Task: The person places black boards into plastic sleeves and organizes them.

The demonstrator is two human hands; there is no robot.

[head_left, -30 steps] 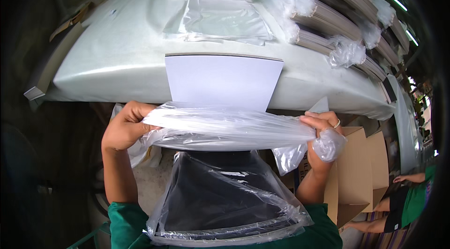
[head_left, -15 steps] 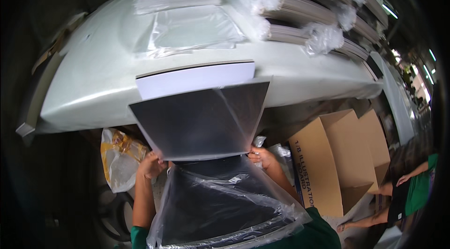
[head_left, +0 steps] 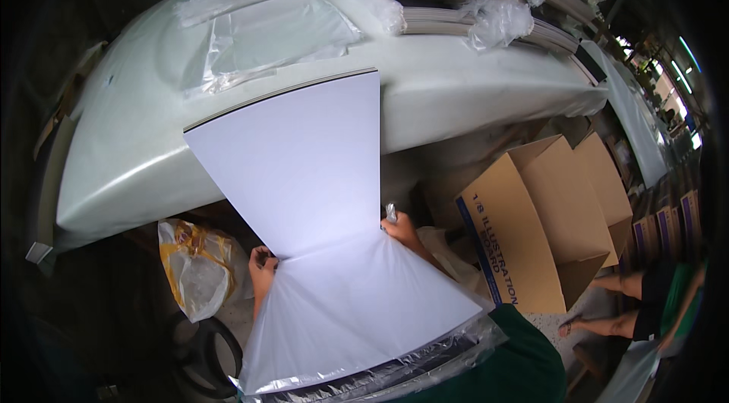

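A stack of white-faced boards [head_left: 311, 152] with dark edges slants from the white table's front edge down toward my body. Its lower half lies inside a clear plastic bag [head_left: 357, 312], and dark material shows through the bag's near end. On the left edge of the stack, at the bag's mouth, my left hand [head_left: 263, 268] is closed with curled fingers on the bag. Across from it, my right hand [head_left: 401, 229] pinches the bag at the right edge, a crumpled bit of plastic sticking up by the fingers.
Flat clear bags [head_left: 273, 35] lie on the white-covered table [head_left: 114, 152], with plastic-wrapped board stacks [head_left: 456, 23] at the back right. An open cardboard carton [head_left: 524, 228] stands right. Below left are a plastic sack [head_left: 194, 266] and a black ring-shaped base [head_left: 205, 357]. Another person's legs [head_left: 615, 323] show far right.
The dark sheet facing up before no longer shows on top; the white face now shows, partly inside the bag. Both hands remain at the bag's mouth. The view has shifted.
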